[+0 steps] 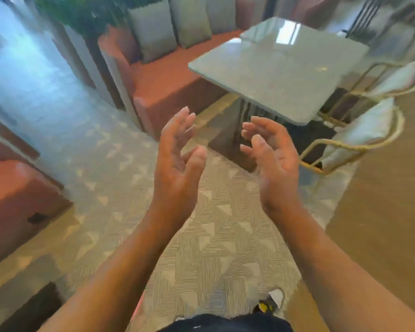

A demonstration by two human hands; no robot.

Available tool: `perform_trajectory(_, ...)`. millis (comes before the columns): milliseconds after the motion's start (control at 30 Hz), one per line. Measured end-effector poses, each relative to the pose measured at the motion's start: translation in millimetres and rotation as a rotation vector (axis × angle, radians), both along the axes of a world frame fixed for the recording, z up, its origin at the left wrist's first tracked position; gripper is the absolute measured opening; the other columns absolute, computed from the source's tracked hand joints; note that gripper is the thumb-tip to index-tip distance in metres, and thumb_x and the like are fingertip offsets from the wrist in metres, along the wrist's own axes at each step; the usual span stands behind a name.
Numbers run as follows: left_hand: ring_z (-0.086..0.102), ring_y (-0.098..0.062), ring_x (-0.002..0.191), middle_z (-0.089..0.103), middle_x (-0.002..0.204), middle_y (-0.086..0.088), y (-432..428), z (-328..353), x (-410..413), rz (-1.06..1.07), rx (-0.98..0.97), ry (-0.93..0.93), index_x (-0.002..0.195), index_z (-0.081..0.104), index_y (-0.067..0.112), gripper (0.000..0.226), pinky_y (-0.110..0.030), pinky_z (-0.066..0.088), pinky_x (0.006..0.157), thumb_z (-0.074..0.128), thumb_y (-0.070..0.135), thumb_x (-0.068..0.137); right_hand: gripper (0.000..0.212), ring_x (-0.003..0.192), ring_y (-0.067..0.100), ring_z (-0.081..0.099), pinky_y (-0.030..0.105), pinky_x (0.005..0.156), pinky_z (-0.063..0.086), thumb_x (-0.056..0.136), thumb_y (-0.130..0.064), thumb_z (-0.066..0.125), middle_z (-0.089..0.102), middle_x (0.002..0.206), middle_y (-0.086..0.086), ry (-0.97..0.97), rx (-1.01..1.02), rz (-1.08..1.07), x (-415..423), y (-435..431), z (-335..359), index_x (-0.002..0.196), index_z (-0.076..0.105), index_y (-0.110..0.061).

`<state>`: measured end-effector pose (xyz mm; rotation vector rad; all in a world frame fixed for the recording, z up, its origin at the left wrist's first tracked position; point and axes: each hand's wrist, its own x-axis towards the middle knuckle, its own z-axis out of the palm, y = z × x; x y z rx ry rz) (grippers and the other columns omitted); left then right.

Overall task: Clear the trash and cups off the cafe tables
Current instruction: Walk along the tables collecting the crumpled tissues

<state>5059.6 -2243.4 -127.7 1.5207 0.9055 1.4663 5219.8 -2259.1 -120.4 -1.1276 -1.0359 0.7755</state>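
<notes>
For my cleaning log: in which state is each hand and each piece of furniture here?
left hand: open, raised, holds nothing
right hand: open, raised, holds nothing
table: standing, glossy top reflects light
chairs: two, beside the table, nobody seated
pillows: upright against the back of the bench

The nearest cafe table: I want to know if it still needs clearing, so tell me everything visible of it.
The cafe table has a pale grey, glossy, marble-like square top that reflects bright light. It stands level on a dark central pedestal on the patterned carpet. No cups or trash show on it, though the picture is blurred. A similar tabletop lies just beyond its far edge; contact is unclear. The left hand and right hand do not touch it.
</notes>
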Motion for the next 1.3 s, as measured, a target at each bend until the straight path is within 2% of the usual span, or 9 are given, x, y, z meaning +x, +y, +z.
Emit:
perform_trajectory(233,0.050,-0.021,0.145,0.050,0.156,-0.002,14,3,185,-0.290,-0.019,0.001,0.146,0.044,0.038,0.049,-0.039,0.048,0.113,0.055,0.030,0.098,0.034,0.124,0.022,0.065,0.055,0.108,0.053,0.095,-0.040,0.060,0.072,0.126,0.001,0.016,0.027,-0.259,180,-32,-3,0.126,0.066,-0.029)
perform_trajectory(367,0.050,-0.014,0.145,0.054,0.151,0.012,14,6,292,-0.398,-0.037,-0.026,0.140,0.050,0.043,0.044,-0.033,0.048,0.111,0.055,0.032,0.097,0.032,0.122,0.022,0.066,0.044,0.100,0.057,0.094,-0.041,0.060,0.072,0.124,0.001,0.033,0.052,-0.345,282,-48,1,0.124,0.067,-0.029)
perform_trajectory(433,0.050,-0.012,0.144,0.053,0.153,0.007,11,8,344,-0.442,-0.039,-0.027,0.139,0.050,0.042,0.044,-0.027,0.048,0.109,0.055,0.034,0.096,0.029,0.119,0.020,0.065,0.039,0.095,0.056,0.096,-0.037,0.060,0.070,0.123,0.004,0.038,0.069,-0.379,333,-57,5,0.123,0.066,-0.028)
perform_trajectory(633,0.051,-0.013,0.143,0.053,0.152,0.005,9,16,477,-0.593,-0.052,-0.024,0.139,0.050,0.036,0.046,-0.027,0.050,0.105,0.056,0.036,0.094,0.026,0.116,0.024,0.063,0.054,0.099,0.053,0.101,-0.018,0.053,0.068,0.123,0.009,0.027,0.087,-0.537,459,-80,10,0.125,0.063,-0.016)
perform_trajectory(767,0.053,-0.011,0.141,0.057,0.144,0.012,16,17,550,-0.681,-0.052,-0.007,0.137,0.051,0.040,0.044,-0.040,0.050,0.114,0.055,0.038,0.093,0.029,0.122,0.033,0.062,0.060,0.105,0.050,0.100,-0.020,0.054,0.066,0.127,0.017,0.025,0.082,-0.625,524,-84,8,0.127,0.061,-0.013)
perform_trajectory(900,0.052,-0.015,0.142,0.055,0.148,0.004,36,12,625,-0.734,-0.060,0.035,0.139,0.051,0.036,0.044,-0.049,0.047,0.117,0.054,0.039,0.095,0.034,0.130,0.034,0.061,0.055,0.109,0.052,0.099,-0.023,0.055,0.068,0.130,0.011,0.016,0.066,-0.689,587,-72,3,0.131,0.061,-0.013)
perform_trajectory(1033,0.052,-0.015,0.143,0.056,0.149,0.004,74,-1,703,-0.772,-0.033,0.080,0.148,0.051,0.021,0.048,-0.048,0.049,0.115,0.053,0.032,0.101,0.034,0.130,0.028,0.061,0.054,0.110,0.051,0.101,-0.024,0.055,0.068,0.131,0.009,-0.029,0.046,-0.736,657,-45,-2,0.132,0.062,-0.014)
perform_trajectory(1167,0.052,-0.011,0.141,0.057,0.147,0.008,128,-7,789,-0.793,-0.037,0.071,0.147,0.053,0.023,0.048,-0.044,0.050,0.114,0.055,0.032,0.100,0.034,0.129,0.032,0.061,0.056,0.110,0.051,0.101,-0.022,0.054,0.067,0.131,0.014,-0.050,0.028,-0.785,735,1,-2,0.132,0.062,-0.009)
perform_trajectory(1300,0.051,-0.016,0.142,0.056,0.147,0.011,179,-3,863,-0.845,-0.029,0.050,0.147,0.053,0.025,0.049,-0.051,0.050,0.113,0.055,0.036,0.099,0.034,0.128,0.029,0.062,0.053,0.108,0.053,0.102,-0.023,0.054,0.068,0.131,0.012,-0.061,0.025,-0.817,806,49,4,0.132,0.062,-0.010)
